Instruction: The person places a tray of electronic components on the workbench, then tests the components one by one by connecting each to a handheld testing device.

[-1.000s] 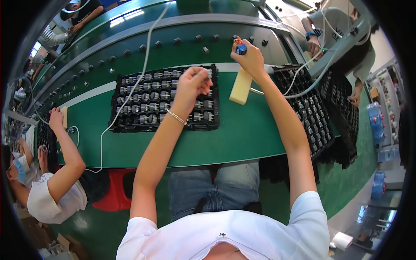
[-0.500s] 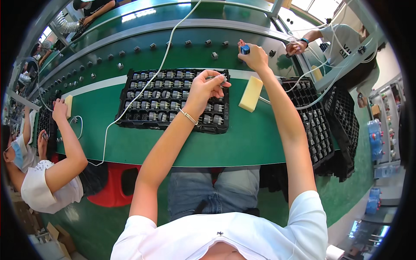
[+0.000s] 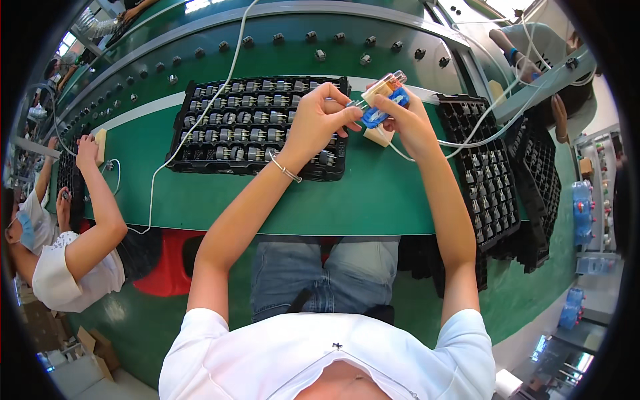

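Above the desk (image 3: pixel 320 212), near the right edge of the black tray (image 3: pixel 337 172), the left hand (image 3: pixel 319 121) is pinching a small pinned part (image 3: pixel 358 105) toward the blue tool (image 3: pixel 377 117) the right hand (image 3: pixel 413 125) is gripping — apparently aligning, likely needing steadiness.

Parts (image 3: pixel 241 135) in tray (image 3: pixel 323 172) on bench (image 3: pixel 373 200)

right hand (image 3: pixel 411 125) and blue device (image 3: pixel 375 119) moved in, now just beside left hand (image 3: pixel 317 121).
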{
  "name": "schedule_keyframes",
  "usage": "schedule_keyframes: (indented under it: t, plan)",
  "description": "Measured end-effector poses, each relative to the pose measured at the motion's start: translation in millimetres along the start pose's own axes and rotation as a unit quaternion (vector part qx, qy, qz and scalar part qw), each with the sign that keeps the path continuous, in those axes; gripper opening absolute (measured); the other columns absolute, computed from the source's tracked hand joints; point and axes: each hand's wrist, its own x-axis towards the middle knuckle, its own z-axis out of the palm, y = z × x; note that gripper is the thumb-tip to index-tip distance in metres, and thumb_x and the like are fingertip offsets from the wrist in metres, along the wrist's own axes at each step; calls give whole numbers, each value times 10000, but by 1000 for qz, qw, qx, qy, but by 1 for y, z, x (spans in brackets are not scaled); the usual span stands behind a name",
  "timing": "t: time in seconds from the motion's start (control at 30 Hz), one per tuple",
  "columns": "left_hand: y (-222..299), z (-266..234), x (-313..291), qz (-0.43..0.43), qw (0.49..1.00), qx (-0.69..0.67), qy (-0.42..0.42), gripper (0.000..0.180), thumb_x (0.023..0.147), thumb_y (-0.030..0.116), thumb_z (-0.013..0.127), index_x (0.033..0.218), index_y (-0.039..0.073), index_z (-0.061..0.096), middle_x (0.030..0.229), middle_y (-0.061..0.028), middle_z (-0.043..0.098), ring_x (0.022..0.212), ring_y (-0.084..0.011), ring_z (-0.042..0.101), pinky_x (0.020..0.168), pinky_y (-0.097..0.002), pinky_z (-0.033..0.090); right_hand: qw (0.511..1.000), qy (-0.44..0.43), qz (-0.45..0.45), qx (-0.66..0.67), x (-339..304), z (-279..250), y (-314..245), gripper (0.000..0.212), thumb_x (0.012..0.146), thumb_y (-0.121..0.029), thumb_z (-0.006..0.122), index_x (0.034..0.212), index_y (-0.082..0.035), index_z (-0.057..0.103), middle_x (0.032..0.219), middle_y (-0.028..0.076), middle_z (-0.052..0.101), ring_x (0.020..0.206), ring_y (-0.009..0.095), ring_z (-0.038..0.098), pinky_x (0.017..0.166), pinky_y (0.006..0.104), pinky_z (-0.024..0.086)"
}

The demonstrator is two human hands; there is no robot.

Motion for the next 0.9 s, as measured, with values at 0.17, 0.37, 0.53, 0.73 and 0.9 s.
schedule_keyframes:
  t: [0.17,0.37,0.53,0.73,0.9]
  plan:
    - [1,13,-4,30,999,17,17,251,852,127,762,902,20,540,788,-123,730,705,-150,721,529,-231,523,992,-6,14,124,-12,-4,7,298,935,-243,646,1133,-22,623,896,6,648,698,40,570,567,196,415]
    - [1,15,-6,14,1000,11,17,264,843,135,768,892,20,536,753,-121,724,673,-138,706,526,-232,516,990,-60,20,128,-14,-10,8,289,924,-222,661,1113,-9,616,921,27,658,731,56,603,588,207,450]
    - [12,-1,-5,3,997,51,-61,219,872,129,734,962,19,569,753,-73,699,645,-129,682,545,-222,508,977,-137,25,159,-16,-17,16,409,908,-210,683,1236,-3,553,1057,51,650,879,97,624,674,234,478]
    - [11,-35,-22,42,967,248,41,209,845,168,759,944,22,648,729,-23,669,617,-72,580,581,-238,468,993,-25,21,114,-17,-29,19,414,891,-190,684,1243,3,581,1084,75,672,870,127,656,743,248,521]
    - [20,-152,-68,54,780,575,239,282,866,322,700,846,43,664,725,-136,678,660,-301,659,601,-418,499,980,87,-118,-134,-16,-42,14,538,849,-183,731,1276,88,549,1051,84,667,895,120,651,820,279,537]
